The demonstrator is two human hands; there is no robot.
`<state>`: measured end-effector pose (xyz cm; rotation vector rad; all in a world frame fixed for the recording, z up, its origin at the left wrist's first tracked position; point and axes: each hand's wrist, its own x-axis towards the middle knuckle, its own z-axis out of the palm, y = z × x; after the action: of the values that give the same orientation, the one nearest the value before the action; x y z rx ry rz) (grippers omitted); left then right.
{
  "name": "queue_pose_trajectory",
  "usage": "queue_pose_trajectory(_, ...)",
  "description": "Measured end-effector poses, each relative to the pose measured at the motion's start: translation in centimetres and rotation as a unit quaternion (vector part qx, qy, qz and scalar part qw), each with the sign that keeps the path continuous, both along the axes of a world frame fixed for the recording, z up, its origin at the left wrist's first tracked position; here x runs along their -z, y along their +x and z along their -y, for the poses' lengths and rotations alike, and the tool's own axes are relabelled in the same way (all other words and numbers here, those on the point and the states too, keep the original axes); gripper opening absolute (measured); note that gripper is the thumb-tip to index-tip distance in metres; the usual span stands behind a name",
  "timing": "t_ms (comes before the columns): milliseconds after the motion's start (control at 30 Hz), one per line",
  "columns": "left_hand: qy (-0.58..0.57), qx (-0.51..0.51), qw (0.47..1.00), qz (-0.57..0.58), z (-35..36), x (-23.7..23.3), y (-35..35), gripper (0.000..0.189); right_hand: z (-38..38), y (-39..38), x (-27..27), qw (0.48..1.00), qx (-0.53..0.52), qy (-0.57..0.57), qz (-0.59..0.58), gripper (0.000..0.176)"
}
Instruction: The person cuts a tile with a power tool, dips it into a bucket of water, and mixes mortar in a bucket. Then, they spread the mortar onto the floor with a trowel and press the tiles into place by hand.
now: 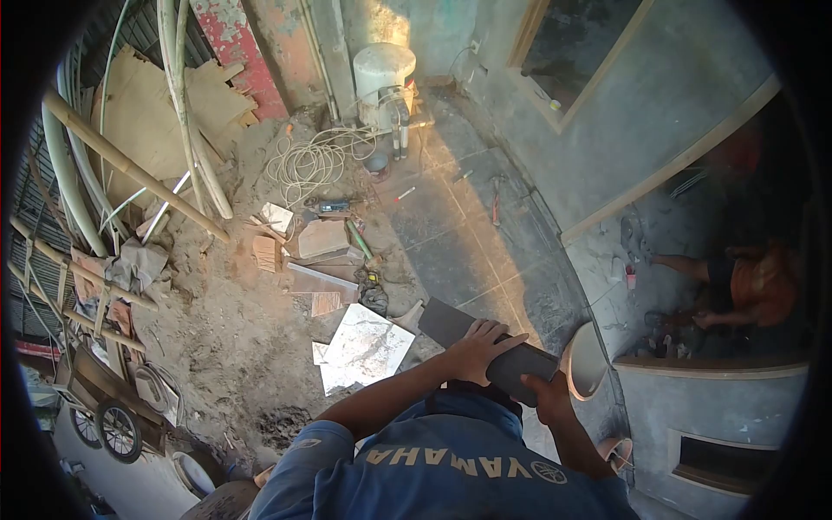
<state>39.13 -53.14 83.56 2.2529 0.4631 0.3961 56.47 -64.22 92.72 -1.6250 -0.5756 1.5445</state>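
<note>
A long dark grey tile strip (446,325) is held in front of my body at waist height, slanting down to the right. My left hand (477,351) lies across its middle, fingers bent over the face and far edge. Near the lower right end, my right hand (548,396) grips it with the thumb on top. Beyond that end stands a round, pale-rimmed bucket (587,364), close to my right hand. White marbled tiles (368,347) lie on the ground left of the strip.
Tile offcuts (322,238), a blue power tool (329,206), coiled cable (303,169) and a hammer (496,204) lie ahead. A white tank (381,78) stands at the wall. A wheeled cart (113,399) is at left. Another person (754,282) sits through the doorway at right.
</note>
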Motion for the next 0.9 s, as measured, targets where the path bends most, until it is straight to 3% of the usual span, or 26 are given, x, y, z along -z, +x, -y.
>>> queue_pose_trajectory(100, 0.021, -0.07, 0.997, 0.01, -5.2, 1.4, 1.1, 0.112, -5.3, 1.9, 2.4, 0.997, 0.062, -0.034, -0.018, 0.046)
queue_pose_trajectory(167, 0.014, -0.098, 0.993, -0.059, -9.9, 3.0, 1.1, 0.116, -9.4, 3.3, 4.5, 0.994, 0.102, -0.047, -0.019, 0.046)
queue_pose_trajectory(300, -0.07, -0.216, 0.966, -0.124, -19.3, 11.2, -0.5, 0.112, -19.7, 8.0, 9.2, 0.983, 0.147, -0.074, -0.079, 0.046)
queue_pose_trajectory(433, -0.173, -0.374, 0.877, -0.248, -26.5, 20.2, -7.7, 0.102, -32.0, 11.7, 12.7, 0.981, 0.152, -0.121, 0.004, 0.044)
queue_pose_trajectory(500, -0.276, -0.359, 0.799, -0.396, -28.6, 20.6, -12.2, 0.103, -38.1, 13.7, 14.2, 0.978, 0.158, -0.132, 0.024, 0.043)
queue_pose_trajectory(567, -0.312, -0.37, 0.748, -0.454, -30.8, 18.3, -14.3, 0.101, -43.0, 15.1, 15.0, 0.975, 0.161, -0.147, 0.051, 0.042)
queue_pose_trajectory(767, -0.364, -0.478, 0.733, -0.32, -37.0, 15.9, -11.5, 0.09, -59.2, 18.0, 15.9, 0.967, 0.198, -0.146, 0.067, 0.042)
queue_pose_trajectory(867, -0.389, -0.465, 0.761, -0.23, -40.8, 19.6, -8.2, 0.09, -67.0, 18.4, 18.0, 0.964, 0.231, -0.135, 0.011, 0.043)
queue_pose_trajectory(900, -0.417, -0.478, 0.738, -0.232, -43.7, 18.4, -6.2, 0.089, -69.4, 18.7, 19.3, 0.964, 0.226, -0.138, 0.018, 0.043)
